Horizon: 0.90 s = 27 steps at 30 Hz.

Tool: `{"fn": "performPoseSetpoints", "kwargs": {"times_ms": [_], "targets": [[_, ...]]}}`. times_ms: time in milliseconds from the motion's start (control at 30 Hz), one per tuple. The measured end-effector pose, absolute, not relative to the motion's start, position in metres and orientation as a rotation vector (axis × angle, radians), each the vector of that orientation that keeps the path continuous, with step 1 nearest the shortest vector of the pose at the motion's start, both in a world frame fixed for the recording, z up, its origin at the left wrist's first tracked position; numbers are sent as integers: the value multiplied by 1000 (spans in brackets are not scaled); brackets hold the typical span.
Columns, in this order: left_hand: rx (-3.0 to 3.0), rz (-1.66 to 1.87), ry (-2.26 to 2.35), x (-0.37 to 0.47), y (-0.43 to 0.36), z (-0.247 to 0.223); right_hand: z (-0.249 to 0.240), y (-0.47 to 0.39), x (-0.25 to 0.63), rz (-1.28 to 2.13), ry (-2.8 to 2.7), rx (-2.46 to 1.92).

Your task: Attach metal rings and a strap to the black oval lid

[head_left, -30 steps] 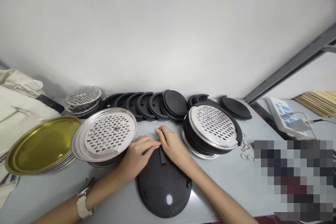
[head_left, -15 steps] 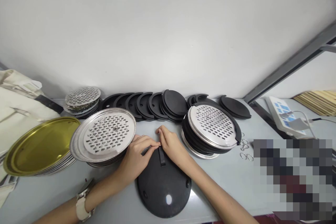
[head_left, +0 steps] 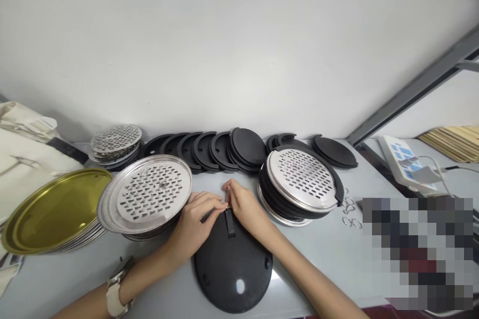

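A round black disc (head_left: 234, 274) lies near the front edge of the table. A short black strap (head_left: 230, 224) is on its far part. At the strap's far end my left hand (head_left: 200, 222) pinches with thumb and forefinger. My right hand (head_left: 241, 204) meets it there, fingers curled and pressed together. A tiny bit of something shiny shows between the fingertips, too small to name. The fingers hide the disc's far rim. Left of my left hand stands a stack topped by a perforated metal plate (head_left: 155, 194).
To the right is a pile of black discs topped by a perforated plate (head_left: 302, 177), with several metal rings (head_left: 352, 223) beyond. Gold trays (head_left: 56, 214) are stacked at left. More black discs (head_left: 249, 147) line the wall. A power strip (head_left: 404, 164) lies at far right.
Both hands stay together at the strap's end with hardly any movement. The view has shifted very slightly.
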<state>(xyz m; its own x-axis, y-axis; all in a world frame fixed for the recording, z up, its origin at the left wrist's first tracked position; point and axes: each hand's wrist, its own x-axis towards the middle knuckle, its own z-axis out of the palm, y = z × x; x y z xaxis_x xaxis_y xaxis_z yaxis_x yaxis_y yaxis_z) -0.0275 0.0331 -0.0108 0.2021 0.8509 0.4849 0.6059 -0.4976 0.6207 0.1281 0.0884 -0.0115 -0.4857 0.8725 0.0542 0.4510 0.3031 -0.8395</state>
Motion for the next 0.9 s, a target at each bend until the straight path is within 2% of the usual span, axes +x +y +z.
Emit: {"fn": "performPoseSetpoints", "kwargs": {"times_ms": [900], "targets": [[2219,1101,1390,-28,30,-10,-11,87,129,1042,-2064,-1169]]}}
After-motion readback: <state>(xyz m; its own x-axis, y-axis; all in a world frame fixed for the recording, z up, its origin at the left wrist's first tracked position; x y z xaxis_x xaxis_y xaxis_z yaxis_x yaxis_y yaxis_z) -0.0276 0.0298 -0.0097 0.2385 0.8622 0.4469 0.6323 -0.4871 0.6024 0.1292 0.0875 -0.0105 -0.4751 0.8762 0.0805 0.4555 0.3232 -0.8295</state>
